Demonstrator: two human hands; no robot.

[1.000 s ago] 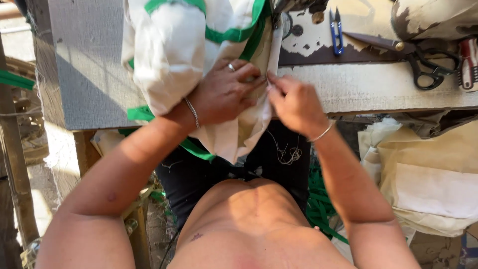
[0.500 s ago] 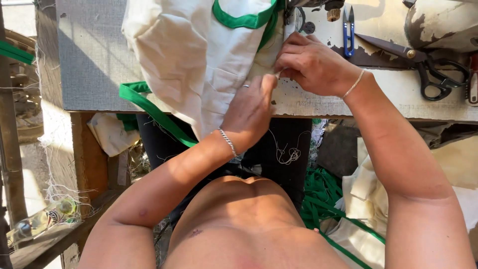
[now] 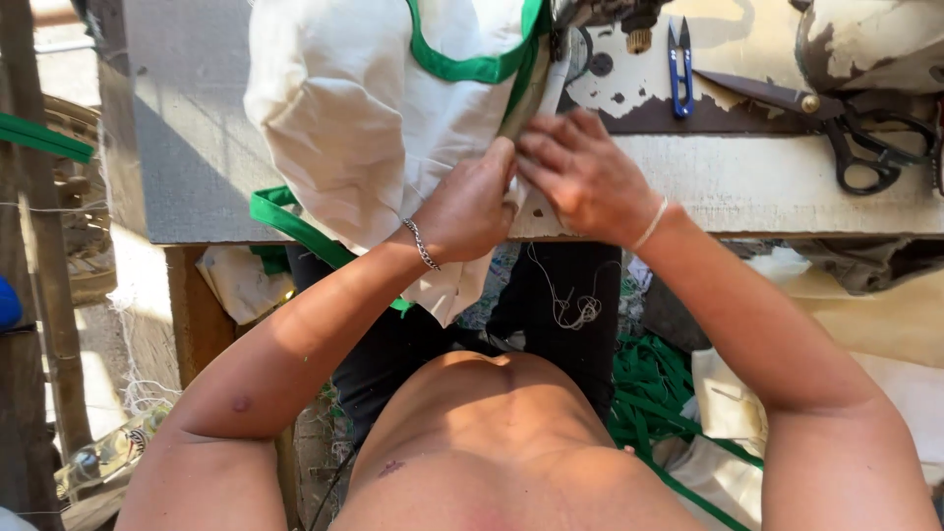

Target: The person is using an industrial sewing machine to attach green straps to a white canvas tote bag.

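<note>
- Green strapping (image 3: 654, 393) is heaped on the floor, below the table edge.
- The left hand (image 3: 470, 208) is closed on the white cloth bag (image 3: 369, 118) at its green-trimmed edge.
- The right hand (image 3: 580, 172) is laid half-curled on the same edge, fingertips touching the left hand.
- The bag is draped over the table (image 3: 777, 182) front.
- Black scissors (image 3: 846, 123) and blue snips (image 3: 679, 64) are seen farther back.
</note>
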